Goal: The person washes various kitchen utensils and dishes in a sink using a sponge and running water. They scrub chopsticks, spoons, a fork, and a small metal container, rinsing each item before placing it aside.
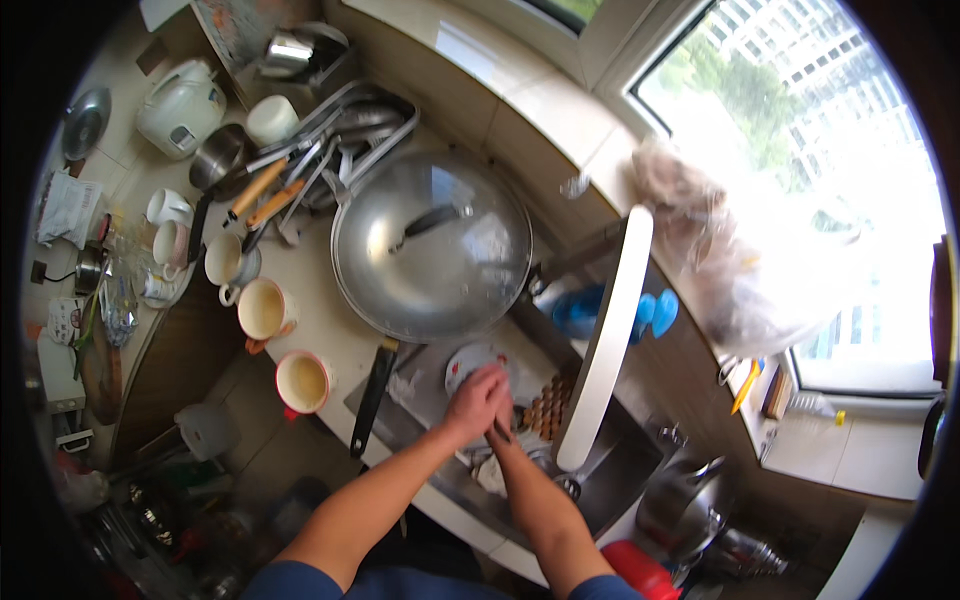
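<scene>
Over the sink (628, 459), my left hand (474, 401) and my right hand (502, 411) are pressed together, the left partly covering the right. Whether anything lies between the palms is hidden. Just beyond my fingertips is a white plate (459, 365) with red marks, partly under the hands. To the right of them sits a brown lattice-like thing (550, 409), perhaps an egg tray. A pale cloth-like item (491, 477) lies below my hands in the sink. Past the plate stands a large wok lidded with a domed metal lid (442, 270); its black handle (373, 401) points toward me.
Two red-rimmed mugs (261, 309) (303, 382) stand near the counter's edge, left of the wok. A rack of utensils (375, 142), a rice cooker (182, 109) and more cups are farther left. The faucet's long pale spout (606, 337) crosses above the sink. A steel pot (684, 510) is at right.
</scene>
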